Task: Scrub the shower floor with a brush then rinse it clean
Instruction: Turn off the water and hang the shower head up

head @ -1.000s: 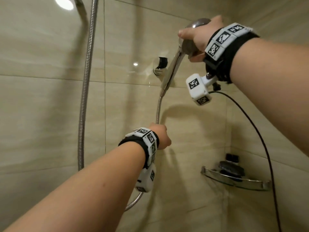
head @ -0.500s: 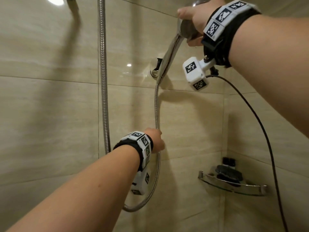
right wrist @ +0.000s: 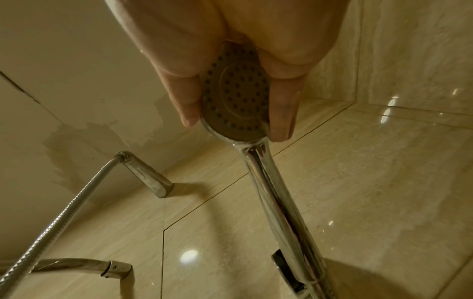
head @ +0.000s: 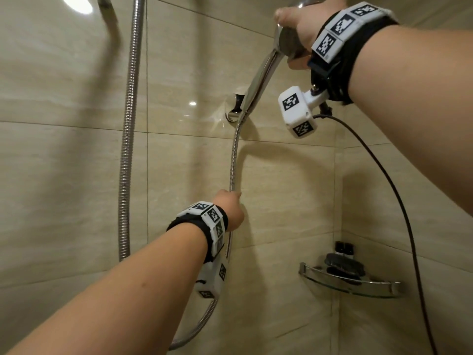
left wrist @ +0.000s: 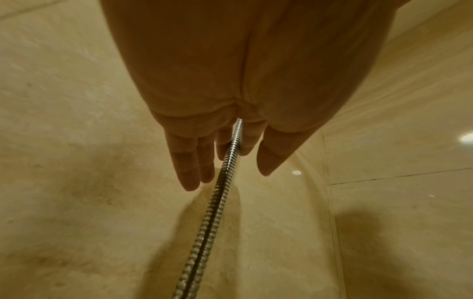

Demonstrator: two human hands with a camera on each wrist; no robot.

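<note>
By tiled wall (head: pixel 64 162), right hand (head: pixel 299 24) gripping showerhead (right wrist: pixel 238 97)

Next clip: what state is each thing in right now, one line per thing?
shower head: gripped by the right hand, no water spraying
hose: hanging in a loop, held by the left hand
wall holder: handle end beside it, cannot tell whether seated
corner shelf: holding dark items

This is a bathroom shower stall. Glossy beige wall tiles (head: pixel 64 162) meet in a corner, with a chrome shower head (right wrist: pixel 236 97), a ribbed metal hose (head: pixel 233 160) and a glass corner shelf (head: pixel 389 286).
</note>
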